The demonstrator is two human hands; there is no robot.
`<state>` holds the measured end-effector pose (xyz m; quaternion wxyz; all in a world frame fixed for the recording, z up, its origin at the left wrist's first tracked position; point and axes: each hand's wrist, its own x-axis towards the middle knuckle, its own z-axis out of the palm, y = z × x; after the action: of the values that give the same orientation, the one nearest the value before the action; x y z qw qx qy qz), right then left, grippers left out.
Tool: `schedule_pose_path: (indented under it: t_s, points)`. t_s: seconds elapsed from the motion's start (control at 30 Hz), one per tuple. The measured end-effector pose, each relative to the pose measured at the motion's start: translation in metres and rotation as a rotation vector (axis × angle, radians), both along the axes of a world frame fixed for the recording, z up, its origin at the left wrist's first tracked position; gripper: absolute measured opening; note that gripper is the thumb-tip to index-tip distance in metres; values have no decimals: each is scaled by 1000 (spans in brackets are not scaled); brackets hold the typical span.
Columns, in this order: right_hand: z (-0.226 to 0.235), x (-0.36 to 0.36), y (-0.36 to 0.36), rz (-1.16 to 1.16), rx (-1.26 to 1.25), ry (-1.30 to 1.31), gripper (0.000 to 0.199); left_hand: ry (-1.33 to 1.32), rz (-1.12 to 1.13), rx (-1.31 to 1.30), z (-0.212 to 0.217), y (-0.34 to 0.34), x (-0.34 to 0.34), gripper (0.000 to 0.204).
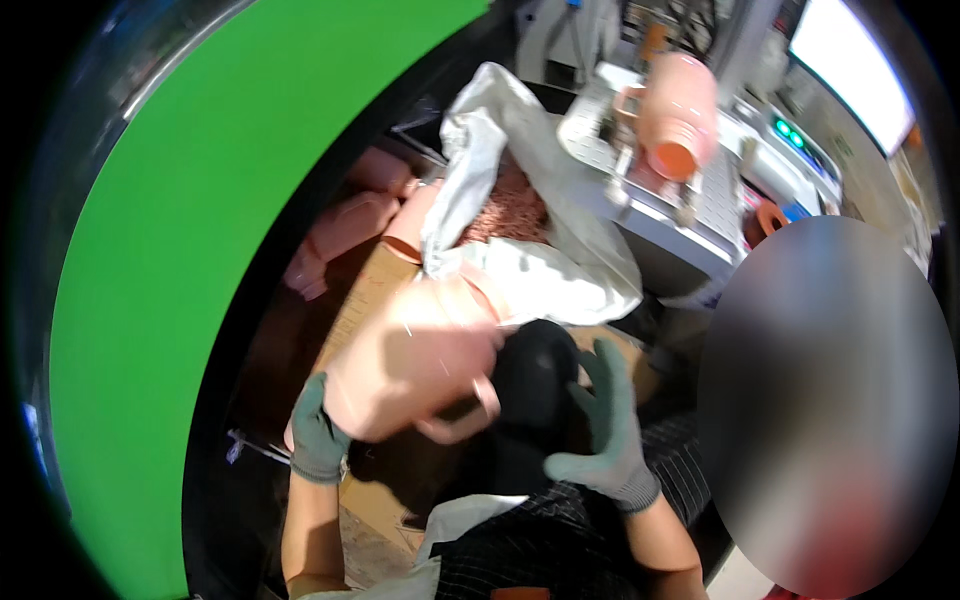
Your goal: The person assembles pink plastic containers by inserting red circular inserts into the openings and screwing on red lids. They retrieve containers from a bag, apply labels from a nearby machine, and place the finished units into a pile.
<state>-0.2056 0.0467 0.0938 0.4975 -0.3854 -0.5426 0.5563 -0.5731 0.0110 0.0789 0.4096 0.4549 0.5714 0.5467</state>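
My left hand (320, 433), in a grey-green knitted glove, grips the base end of a large pink plastic jug (395, 365). The jug lies tilted, its mouth end pointing up and right toward a white sack, its loop handle at the lower right. Motion blurs its outline a little. My right hand (603, 425), gloved the same way, is held right of the jug with thumb and fingers apart and nothing in it. Between the jug and that hand my dark-clad knee (540, 365) shows.
The white sack (575, 285) beyond the jug holds pink scraps (512, 208). More pink jugs (350, 228) lie at left by cardboard (365, 290). Another jug (680, 110) rests on a machine platform (710, 205). A green panel (200, 230) curves along the left; a lit screen (855, 65) stands upper right.
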Motion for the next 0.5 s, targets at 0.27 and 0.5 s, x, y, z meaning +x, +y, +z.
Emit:
schedule_pose_path:
  t_s: [0.27,0.5]
  points:
    - [5,23,-89,-166,-237,151,116,498,-331,-12,50,8,113,75]
    - [-7,94,-161,-218,-68,-123,40,330,-1574,-438,50,58,170,134]
